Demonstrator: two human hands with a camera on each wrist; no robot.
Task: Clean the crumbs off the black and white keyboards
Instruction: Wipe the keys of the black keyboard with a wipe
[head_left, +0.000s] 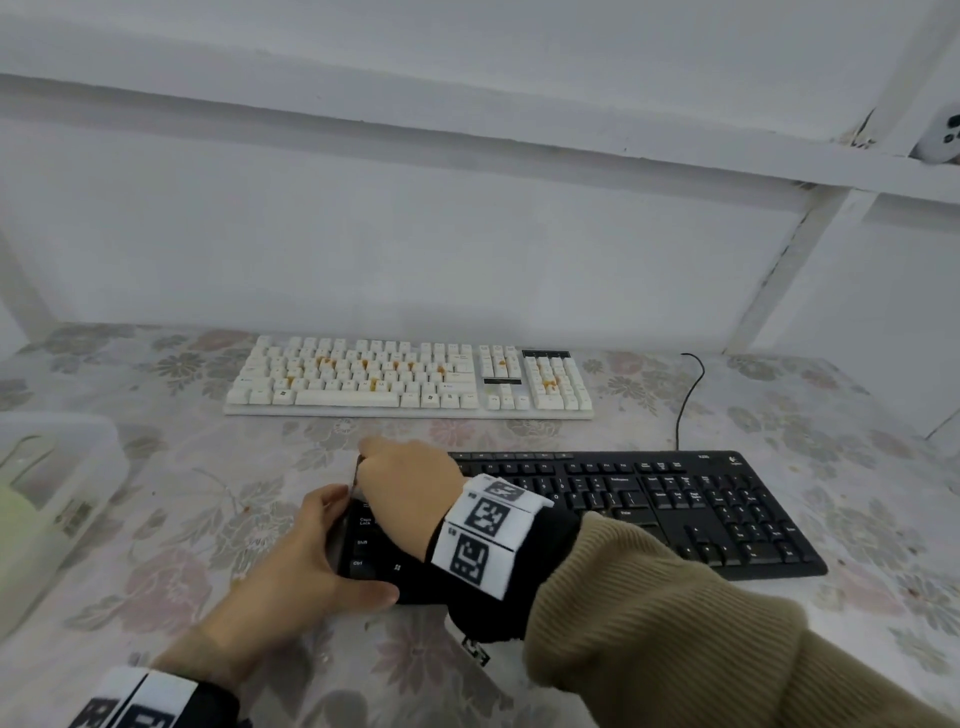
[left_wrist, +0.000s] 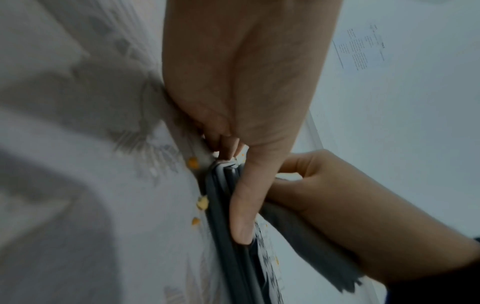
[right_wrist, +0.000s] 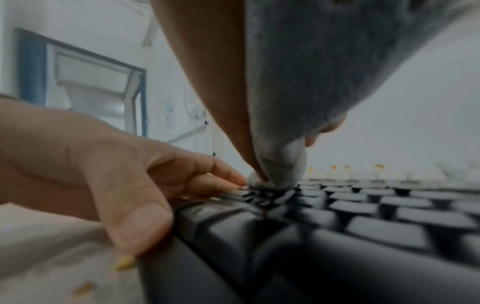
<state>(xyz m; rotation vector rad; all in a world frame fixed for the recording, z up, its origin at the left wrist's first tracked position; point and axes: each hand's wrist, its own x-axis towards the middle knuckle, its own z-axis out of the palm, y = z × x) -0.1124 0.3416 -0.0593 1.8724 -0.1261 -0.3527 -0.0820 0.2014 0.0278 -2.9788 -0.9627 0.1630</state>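
The black keyboard (head_left: 675, 499) lies near me on the flowered tablecloth. My left hand (head_left: 322, 545) grips its left end, thumb along the front edge (left_wrist: 241, 216) and fingers on the far-left corner. Reaching across, my right hand (head_left: 405, 478) holds a grey cloth (right_wrist: 285, 82) and presses its bunched tip (right_wrist: 278, 174) onto the keys at the upper left corner. Behind lies the white keyboard (head_left: 405, 379), with orange crumbs (head_left: 374, 384) among its keys. A few yellow crumbs (left_wrist: 202, 202) lie on the tablecloth beside the black keyboard's left edge.
A translucent plastic box (head_left: 52, 493) stands at the table's left edge. The keyboard's black cable (head_left: 685, 400) curls up at the back right. A white frame with a slanted post (head_left: 779, 260) runs behind the table.
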